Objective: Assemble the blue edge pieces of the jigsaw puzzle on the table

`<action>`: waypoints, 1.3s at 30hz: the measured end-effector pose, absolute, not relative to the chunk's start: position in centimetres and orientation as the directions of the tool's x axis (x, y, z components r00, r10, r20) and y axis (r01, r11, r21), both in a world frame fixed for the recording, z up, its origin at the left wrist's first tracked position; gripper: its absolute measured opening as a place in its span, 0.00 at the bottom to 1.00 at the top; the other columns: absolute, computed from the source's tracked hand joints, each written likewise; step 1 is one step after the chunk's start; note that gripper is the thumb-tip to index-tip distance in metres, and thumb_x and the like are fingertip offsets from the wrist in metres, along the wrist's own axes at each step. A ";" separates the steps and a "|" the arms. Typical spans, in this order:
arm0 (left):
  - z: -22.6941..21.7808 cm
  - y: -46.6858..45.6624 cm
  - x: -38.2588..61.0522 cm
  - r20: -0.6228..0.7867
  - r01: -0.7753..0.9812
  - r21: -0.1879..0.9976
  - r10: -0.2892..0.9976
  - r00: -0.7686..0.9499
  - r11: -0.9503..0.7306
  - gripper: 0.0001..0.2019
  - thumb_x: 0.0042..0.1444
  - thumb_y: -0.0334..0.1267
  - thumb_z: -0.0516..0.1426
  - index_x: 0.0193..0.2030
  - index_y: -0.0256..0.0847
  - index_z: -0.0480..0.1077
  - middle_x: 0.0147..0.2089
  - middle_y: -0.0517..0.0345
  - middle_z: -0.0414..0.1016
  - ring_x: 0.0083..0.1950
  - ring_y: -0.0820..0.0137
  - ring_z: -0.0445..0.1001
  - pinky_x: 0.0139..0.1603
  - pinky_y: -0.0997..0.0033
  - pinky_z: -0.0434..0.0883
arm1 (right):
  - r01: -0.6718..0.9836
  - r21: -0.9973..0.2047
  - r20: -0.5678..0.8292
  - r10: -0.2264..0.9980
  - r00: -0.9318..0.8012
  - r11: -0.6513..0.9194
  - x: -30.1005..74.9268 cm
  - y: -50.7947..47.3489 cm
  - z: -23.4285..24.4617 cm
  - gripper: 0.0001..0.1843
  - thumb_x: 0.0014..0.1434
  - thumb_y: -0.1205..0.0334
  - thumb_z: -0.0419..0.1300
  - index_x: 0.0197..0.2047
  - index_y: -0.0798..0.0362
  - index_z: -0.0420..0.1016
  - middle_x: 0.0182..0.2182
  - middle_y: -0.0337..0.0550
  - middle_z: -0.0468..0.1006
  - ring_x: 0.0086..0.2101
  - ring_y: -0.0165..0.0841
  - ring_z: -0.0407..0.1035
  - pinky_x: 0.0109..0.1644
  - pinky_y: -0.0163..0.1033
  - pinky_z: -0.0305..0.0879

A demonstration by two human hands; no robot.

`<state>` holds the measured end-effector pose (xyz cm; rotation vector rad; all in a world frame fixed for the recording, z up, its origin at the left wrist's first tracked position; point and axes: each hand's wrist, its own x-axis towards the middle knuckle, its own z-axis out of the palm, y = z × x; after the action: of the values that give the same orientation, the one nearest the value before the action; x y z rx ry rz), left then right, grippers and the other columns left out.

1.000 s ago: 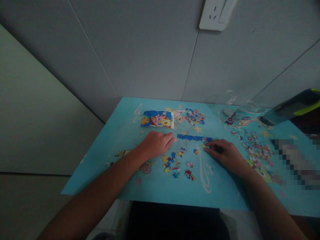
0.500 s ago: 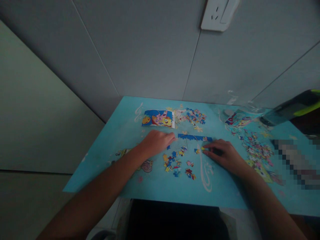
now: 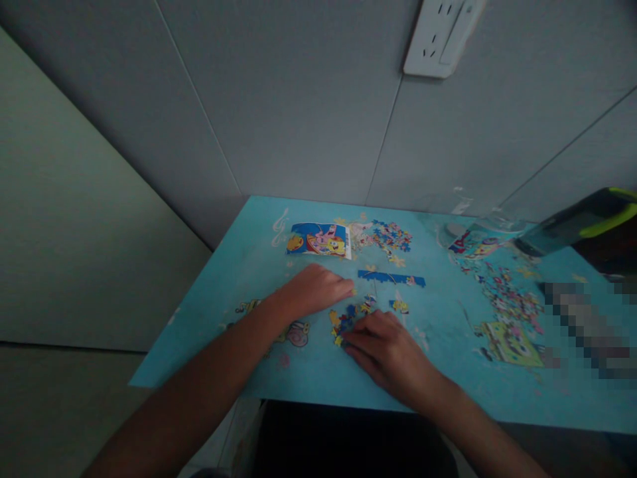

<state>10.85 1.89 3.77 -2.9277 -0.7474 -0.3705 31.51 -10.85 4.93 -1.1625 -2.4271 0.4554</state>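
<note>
My left hand [image 3: 316,292] lies palm down on the blue cartoon-printed table [image 3: 213,312], fingers together and stretched toward a joined blue strip of puzzle pieces [image 3: 391,278]. My right hand [image 3: 385,348] rests lower, fingers flat over a cluster of loose puzzle pieces [image 3: 348,315], covering part of it. One small yellow piece [image 3: 399,306] lies just right of that cluster. I cannot see anything gripped in either hand.
A puzzle picture card [image 3: 318,239] and a pile of pieces [image 3: 391,236] lie at the table's far side. More scattered pieces [image 3: 512,295] spread to the right. A dark object with a green stripe [image 3: 582,222] sits far right. A wall socket [image 3: 442,33] hangs above.
My right hand moved left and toward me, from the end of the blue strip to the loose cluster. The left hand stayed put. The view shifted slightly.
</note>
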 end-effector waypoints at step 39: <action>3.9 1.7 11.7 0.331 0.385 0.630 0.682 0.652 -0.674 0.02 0.64 0.36 0.57 0.41 0.40 0.70 0.46 0.54 0.78 0.43 0.70 0.77 0.42 0.71 0.73 | 0.420 -0.876 0.196 0.970 -0.143 0.239 36.0 -2.5 5.4 0.11 0.61 0.52 0.67 0.37 0.51 0.80 0.30 0.41 0.81 0.31 0.33 0.73 0.36 0.38 0.70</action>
<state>11.71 1.68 3.86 -3.3124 -1.1669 -1.0756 36.04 -2.51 5.44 -1.2994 -1.7044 0.8586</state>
